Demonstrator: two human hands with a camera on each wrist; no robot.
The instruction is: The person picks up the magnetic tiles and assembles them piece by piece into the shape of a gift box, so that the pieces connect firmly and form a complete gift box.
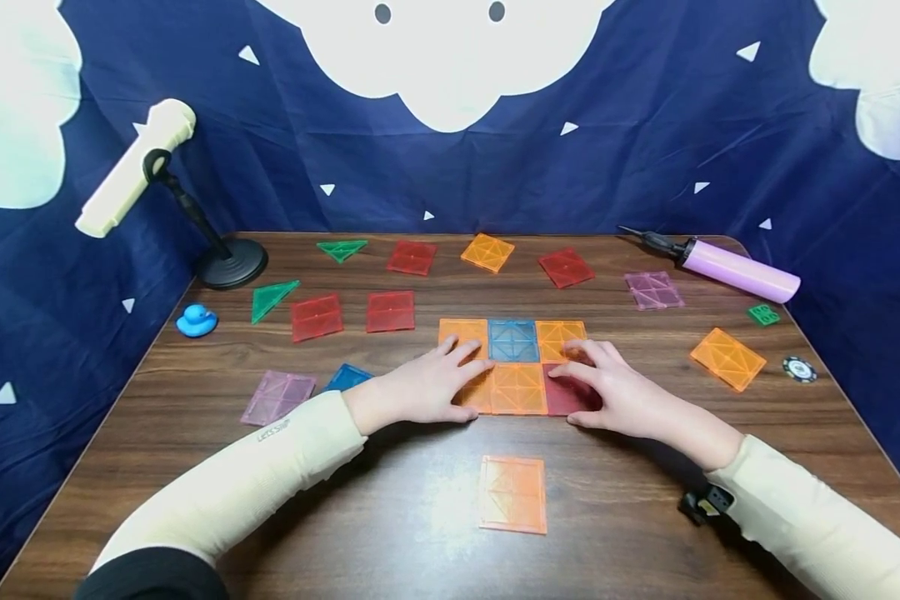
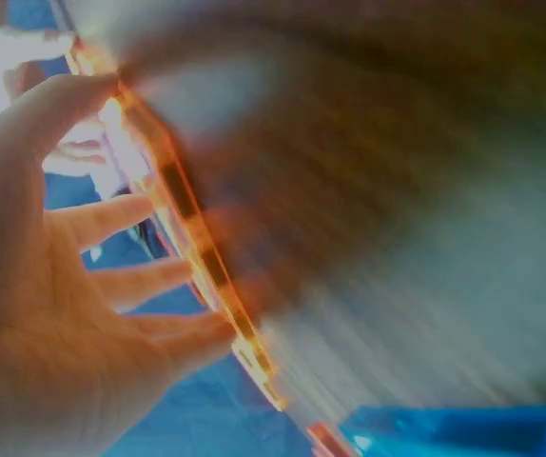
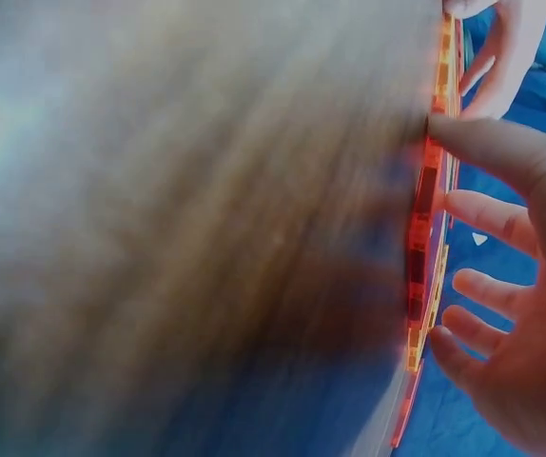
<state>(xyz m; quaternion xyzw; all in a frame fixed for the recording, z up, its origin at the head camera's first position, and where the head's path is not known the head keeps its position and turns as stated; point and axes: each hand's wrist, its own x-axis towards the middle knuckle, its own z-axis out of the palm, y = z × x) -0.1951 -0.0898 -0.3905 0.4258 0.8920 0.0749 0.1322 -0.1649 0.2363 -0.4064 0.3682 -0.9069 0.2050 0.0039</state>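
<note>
Translucent square magnetic tiles lie edge to edge in two rows of three on the wooden table. In the far row a blue tile (image 1: 513,341) sits between two orange ones; the near row has an orange tile (image 1: 520,388) in its middle and a red tile (image 1: 562,393) at its right end. My left hand (image 1: 438,387) rests over the left end, spread fingertips on the orange tiles there. My right hand (image 1: 621,390) lies over the right end, fingers on the red tile and the far orange tile (image 1: 558,337). Both wrist views show spread fingers along the tiles' edges.
A single orange tile (image 1: 513,494) lies nearer me. Loose red, green, purple and orange tiles are scattered behind; a blue tile (image 1: 348,377) is partly behind my left arm. A blue duck (image 1: 197,320), microphone stand (image 1: 231,262), purple pump (image 1: 742,268) and poker chip (image 1: 799,369) sit around the sides.
</note>
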